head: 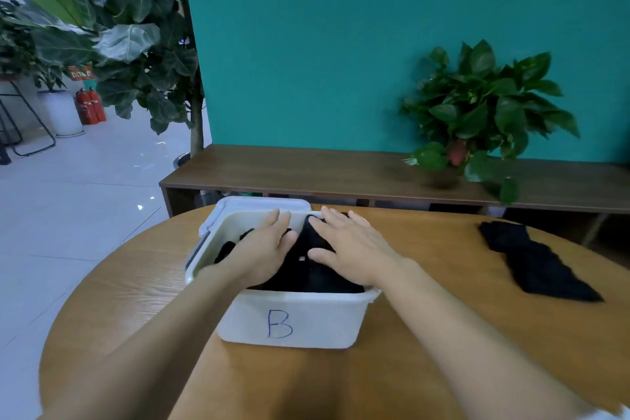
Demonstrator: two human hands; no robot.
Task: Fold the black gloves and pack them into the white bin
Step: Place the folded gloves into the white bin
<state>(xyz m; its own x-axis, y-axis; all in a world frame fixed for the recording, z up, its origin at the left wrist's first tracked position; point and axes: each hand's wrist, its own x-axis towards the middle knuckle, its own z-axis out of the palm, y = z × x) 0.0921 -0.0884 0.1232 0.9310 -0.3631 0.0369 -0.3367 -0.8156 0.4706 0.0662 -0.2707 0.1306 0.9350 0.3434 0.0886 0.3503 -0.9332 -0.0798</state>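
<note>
Hands flat, fingers straight: our left hand (pixel 264 245) and right hand (pixel 351 245) press black gloves (pixel 306 269) inside white bin (pixel 289 320) | bin marked B on desk (pixel 426 334) | more black gloves (pixel 535 262) right of bin, apart.

A flat teal wall (pixel 341 44) filled the back of the room. Along its foot ran a long, low dark-brown wooden bench (pixel 306 170) with open compartments beneath, and a leafy green potted plant (pixel 484 106) stood on its right part. A tall fiddle-leaf tree (pixel 129 27) rose at the wall's left edge. Pale glossy floor tiles (pixel 68 198) spread to the left, where two red fire extinguishers (pixel 90 106) stood beside a white planter (pixel 61 112). The round light-brown wooden surface (pixel 426 334) lay in front.
</note>
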